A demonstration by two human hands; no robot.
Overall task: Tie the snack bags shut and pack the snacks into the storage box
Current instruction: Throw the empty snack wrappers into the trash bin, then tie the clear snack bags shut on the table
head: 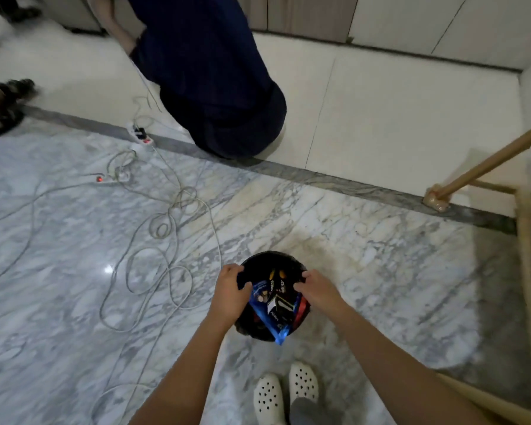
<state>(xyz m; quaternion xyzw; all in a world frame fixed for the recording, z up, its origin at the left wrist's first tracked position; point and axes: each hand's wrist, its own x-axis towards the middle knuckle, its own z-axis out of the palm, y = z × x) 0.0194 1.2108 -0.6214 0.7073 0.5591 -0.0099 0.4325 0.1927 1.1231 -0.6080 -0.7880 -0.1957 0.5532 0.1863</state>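
Observation:
I stand over a black plastic bag [270, 262] held open above the marble floor. My left hand [230, 289] grips its left rim and my right hand [318, 291] grips its right rim. Inside lie several snack packets: a blue packet [265, 314] sticking out toward me, a black packet [281, 302] in the middle, a red one [301, 308] at the right and something yellow [276, 273] deeper in. No storage box is in view.
Loose white cables [154, 240] and power strips [140, 134] sprawl over the floor at left. A person in dark blue clothes [221, 87] crouches ahead. Wooden furniture legs [528, 256] stand at right. My white clogs [285, 391] are below the bag.

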